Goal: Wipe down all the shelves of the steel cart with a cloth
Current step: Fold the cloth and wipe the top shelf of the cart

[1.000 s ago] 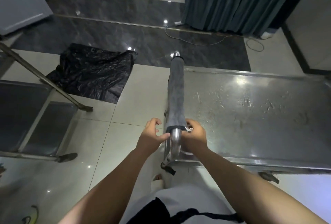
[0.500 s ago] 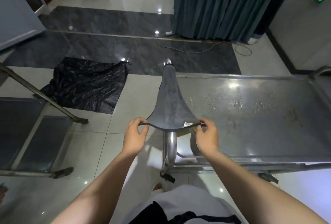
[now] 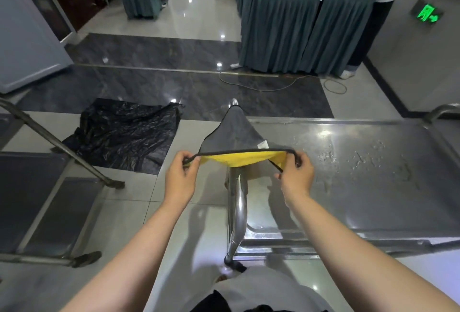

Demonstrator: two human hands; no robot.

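Observation:
A grey cloth with a yellow underside is draped over the steel cart's handle bar. My left hand pinches its near left corner and my right hand pinches its near right corner, stretching the near edge taut above the bar. The far end of the cloth still hangs on the bar. The cart's top shelf lies to the right, shiny steel with dried smears and wet spots. Lower shelves are hidden beneath it.
A second steel cart stands at the left. A black plastic bag lies on the floor beyond it. A cable trails across the dark tiles. A draped table with a person behind it stands at the back right.
Both hands lifted the cloth's near edge off the handle bar and spread it wide, showing the yellow underside. The camera has tilted upward, revealing more of the room.

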